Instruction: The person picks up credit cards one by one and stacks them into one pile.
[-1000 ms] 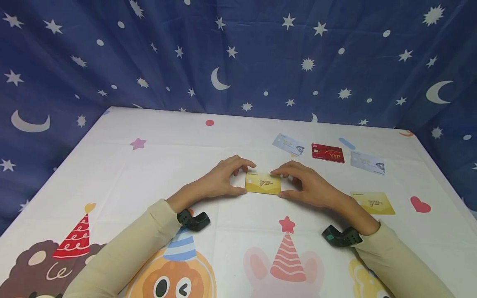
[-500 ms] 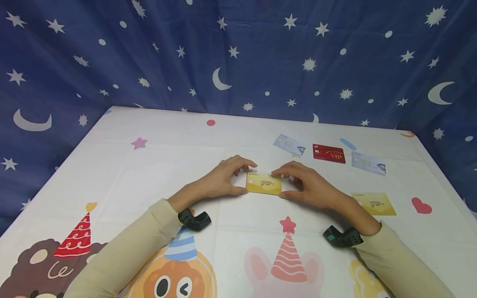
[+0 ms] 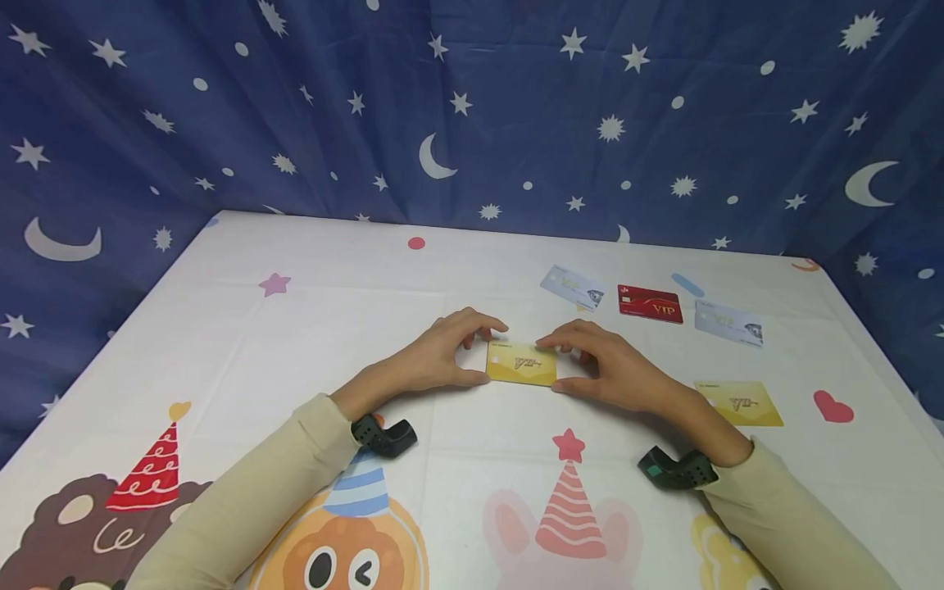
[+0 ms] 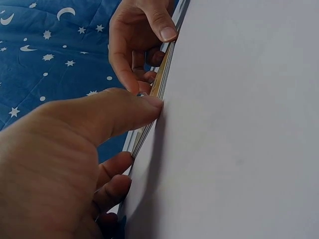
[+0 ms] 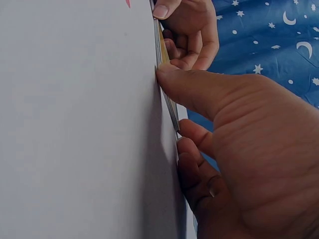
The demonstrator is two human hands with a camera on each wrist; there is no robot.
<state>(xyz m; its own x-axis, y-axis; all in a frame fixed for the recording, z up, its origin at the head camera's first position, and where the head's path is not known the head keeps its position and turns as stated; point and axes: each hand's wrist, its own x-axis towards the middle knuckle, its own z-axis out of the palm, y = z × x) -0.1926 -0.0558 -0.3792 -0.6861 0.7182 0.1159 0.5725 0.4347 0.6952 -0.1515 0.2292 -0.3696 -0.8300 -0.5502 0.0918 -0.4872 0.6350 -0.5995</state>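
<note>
Left hand (image 3: 446,352) at 9 o'clock, right hand (image 3: 612,365) at 3, pinching opposite ends of a thin, rectangular, yellow-topped plastic card stack (image 3: 521,363) mid-tablecloth. Guessing that keeps its edges even. Glossy red rectangular plastic card (image 3: 650,304) sits apart at 2 o'clock, probably for elbow room.

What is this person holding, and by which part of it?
A thin, gold-topped stack of cards, held by its two short ends: the left grip pinches the left end, and the right grip the right end, thumbs at the near corners.
</note>
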